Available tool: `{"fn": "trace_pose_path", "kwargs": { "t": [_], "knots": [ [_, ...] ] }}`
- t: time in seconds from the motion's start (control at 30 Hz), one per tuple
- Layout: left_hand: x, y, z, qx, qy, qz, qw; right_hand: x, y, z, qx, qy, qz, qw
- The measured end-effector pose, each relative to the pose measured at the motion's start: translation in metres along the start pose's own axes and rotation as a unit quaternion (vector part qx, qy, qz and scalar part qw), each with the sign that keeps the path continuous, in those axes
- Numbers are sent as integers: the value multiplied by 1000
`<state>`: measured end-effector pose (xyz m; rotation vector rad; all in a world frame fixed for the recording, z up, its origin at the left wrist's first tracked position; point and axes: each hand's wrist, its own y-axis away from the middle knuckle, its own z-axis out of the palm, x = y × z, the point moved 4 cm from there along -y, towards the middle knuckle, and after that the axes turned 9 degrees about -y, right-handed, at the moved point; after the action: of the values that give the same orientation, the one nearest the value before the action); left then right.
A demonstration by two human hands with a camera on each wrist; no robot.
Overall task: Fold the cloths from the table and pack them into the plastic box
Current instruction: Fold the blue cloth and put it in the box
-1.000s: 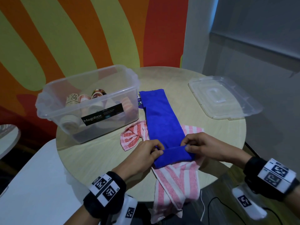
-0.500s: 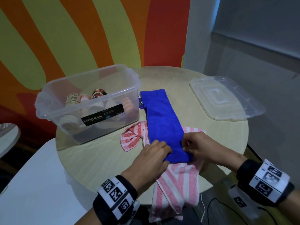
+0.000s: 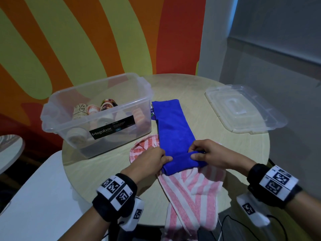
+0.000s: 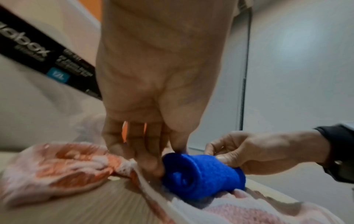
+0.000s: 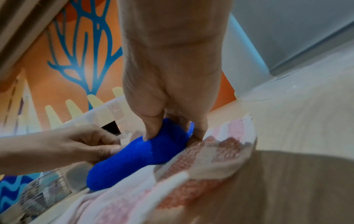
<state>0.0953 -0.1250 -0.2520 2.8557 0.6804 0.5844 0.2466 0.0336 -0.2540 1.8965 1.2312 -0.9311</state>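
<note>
A long blue cloth [image 3: 173, 129] lies on the round table [image 3: 217, 136], its near end rolled into a thick roll [image 3: 182, 165] [image 4: 203, 174] [image 5: 138, 153]. My left hand [image 3: 154, 160] [image 4: 153, 151] pinches the roll's left end. My right hand [image 3: 206, 154] [image 5: 172, 128] grips the right end, thumb on the front and fingers behind. Under the roll lies a pink-and-white striped cloth [image 3: 191, 193] [image 4: 63, 163] [image 5: 201, 159] that hangs over the near table edge. The clear plastic box [image 3: 97, 115], holding several rolled cloths, stands at the left.
The box's clear lid [image 3: 243, 108] lies on the table's right side, overhanging the edge. A white surface [image 3: 34, 197] sits low at the left. A striped orange, red and green wall [image 3: 86, 40] stands behind the table.
Both hands have turned the blue cloth's near end over again and moved away from me. The roll is thicker and the flat stretch of cloth is shorter.
</note>
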Motion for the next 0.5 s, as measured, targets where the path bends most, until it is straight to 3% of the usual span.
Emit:
{"fn": "trace_pose_path", "kwargs": {
  "t": [0.07, 0.13, 0.2, 0.27, 0.33, 0.4, 0.5],
  "knots": [
    [9, 1, -14, 76, -92, -8, 993, 2, -5, 0, 8, -23, 11, 1000],
    [24, 4, -27, 149, -91, 42, 984, 3, -8, 1, 12, -44, 17, 999],
    [39, 3, -25, 120, -93, 107, 983, 2, -9, 0, 15, -62, 22, 998],
    [44, -2, -10, 58, -165, 130, 976, 3, -9, -2, 20, -81, 35, 996],
    [45, -9, -1, 49, -215, 139, 965, 0, -11, -2, 28, -88, 44, 995],
    [42, -18, 1, 48, -185, 141, 971, -6, -13, -5, 42, -39, 29, 998],
    [30, -30, -5, -11, -80, 121, 989, -24, -10, -9, 13, 92, -25, 995]
  ]
}}
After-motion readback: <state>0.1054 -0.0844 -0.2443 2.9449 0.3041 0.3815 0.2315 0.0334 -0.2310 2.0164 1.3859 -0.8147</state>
